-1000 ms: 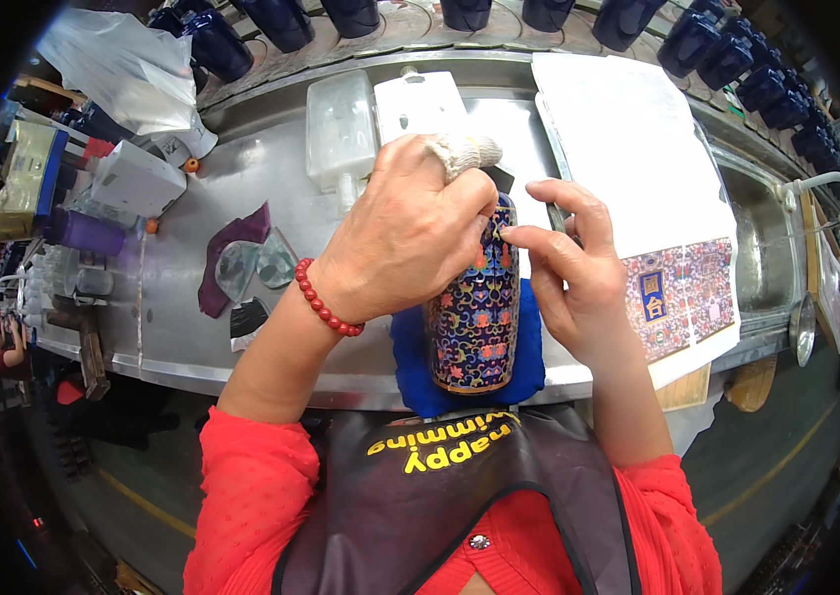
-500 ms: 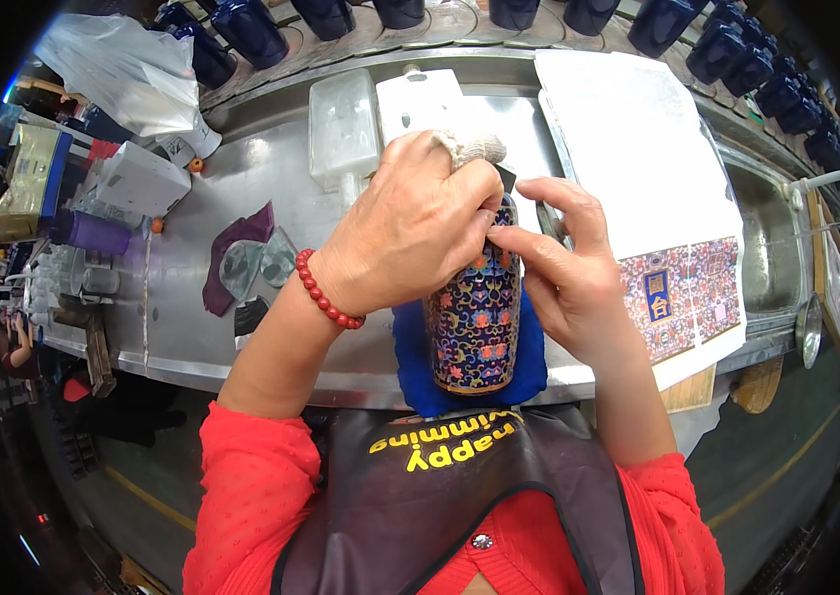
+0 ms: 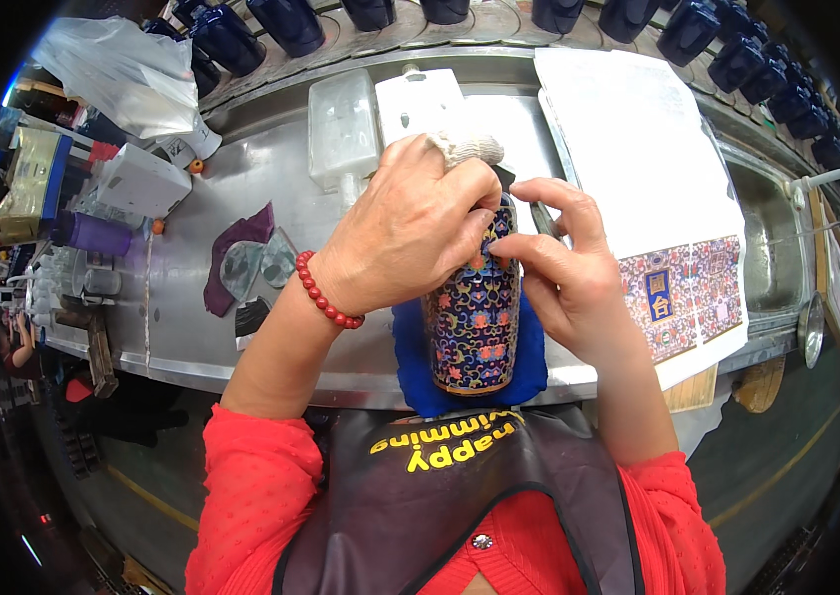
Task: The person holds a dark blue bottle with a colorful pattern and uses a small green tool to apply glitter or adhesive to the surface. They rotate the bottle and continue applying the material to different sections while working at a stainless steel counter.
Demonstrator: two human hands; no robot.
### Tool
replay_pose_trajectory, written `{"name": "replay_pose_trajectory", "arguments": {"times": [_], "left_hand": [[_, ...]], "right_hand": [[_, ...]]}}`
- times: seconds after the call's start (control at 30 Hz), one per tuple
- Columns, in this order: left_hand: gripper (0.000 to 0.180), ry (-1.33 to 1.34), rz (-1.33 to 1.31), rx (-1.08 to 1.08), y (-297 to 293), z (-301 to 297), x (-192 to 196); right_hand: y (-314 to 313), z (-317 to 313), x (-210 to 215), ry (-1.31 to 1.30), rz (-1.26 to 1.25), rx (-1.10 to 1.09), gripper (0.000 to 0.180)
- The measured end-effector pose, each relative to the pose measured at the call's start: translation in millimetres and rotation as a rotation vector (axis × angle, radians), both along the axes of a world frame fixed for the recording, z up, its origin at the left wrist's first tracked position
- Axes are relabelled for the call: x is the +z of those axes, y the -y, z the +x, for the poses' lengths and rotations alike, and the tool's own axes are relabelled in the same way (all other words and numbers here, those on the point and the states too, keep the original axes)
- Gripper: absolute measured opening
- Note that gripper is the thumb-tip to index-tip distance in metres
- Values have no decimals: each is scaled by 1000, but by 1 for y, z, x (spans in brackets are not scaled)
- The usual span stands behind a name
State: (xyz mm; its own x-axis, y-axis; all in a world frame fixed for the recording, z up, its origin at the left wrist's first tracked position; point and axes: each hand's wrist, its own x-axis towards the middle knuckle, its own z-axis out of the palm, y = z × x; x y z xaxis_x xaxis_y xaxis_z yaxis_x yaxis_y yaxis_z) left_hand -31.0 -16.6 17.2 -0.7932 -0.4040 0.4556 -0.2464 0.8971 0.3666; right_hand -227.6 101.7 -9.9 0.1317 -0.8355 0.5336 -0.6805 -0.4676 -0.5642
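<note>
A dark blue bottle [image 3: 473,337] with a dense multicoloured floral pattern leans on a blue cloth [image 3: 531,367] at the table's front edge. My left hand [image 3: 415,213], a red bead bracelet at its wrist, is closed over the bottle's upper end. What its fingers grip is hidden beneath them. Above its knuckles shows an off-white knitted piece [image 3: 475,149]. My right hand [image 3: 574,273] is at the bottle's right shoulder, thumb tip against the pattern and index finger apart from it. A dark part shows between the hands, too covered to name.
White paper sheets with printed floral panels [image 3: 678,297] lie to the right, beside a sink [image 3: 772,248]. A clear plastic box [image 3: 343,129] stands behind my left hand. Purple cloth [image 3: 237,248] lies left. Blue bottles [image 3: 556,15] line a conveyor [image 3: 489,35] at the back.
The blue bottles on the conveyor have shifted to the right. My right thumb has slid slightly down the patterned bottle; the left hand has hardly moved.
</note>
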Motion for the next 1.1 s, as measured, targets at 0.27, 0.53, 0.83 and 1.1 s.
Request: {"name": "replay_pose_trajectory", "arguments": {"times": [0.27,0.53,0.83,1.1], "left_hand": [[21,-299,121,31,-11,15,-13],[43,-128,-136,29,-25,28,-16],[38,-118,-213,44,-27,25,-16],[36,-150,-207,52,-26,25,-19]], "right_hand": [[5,-2,-9,120,13,21,44],[6,2,-15,249,47,28,43],[-1,-6,-11,156,61,12,44],[3,-1,-5,59,-9,32,39]]}}
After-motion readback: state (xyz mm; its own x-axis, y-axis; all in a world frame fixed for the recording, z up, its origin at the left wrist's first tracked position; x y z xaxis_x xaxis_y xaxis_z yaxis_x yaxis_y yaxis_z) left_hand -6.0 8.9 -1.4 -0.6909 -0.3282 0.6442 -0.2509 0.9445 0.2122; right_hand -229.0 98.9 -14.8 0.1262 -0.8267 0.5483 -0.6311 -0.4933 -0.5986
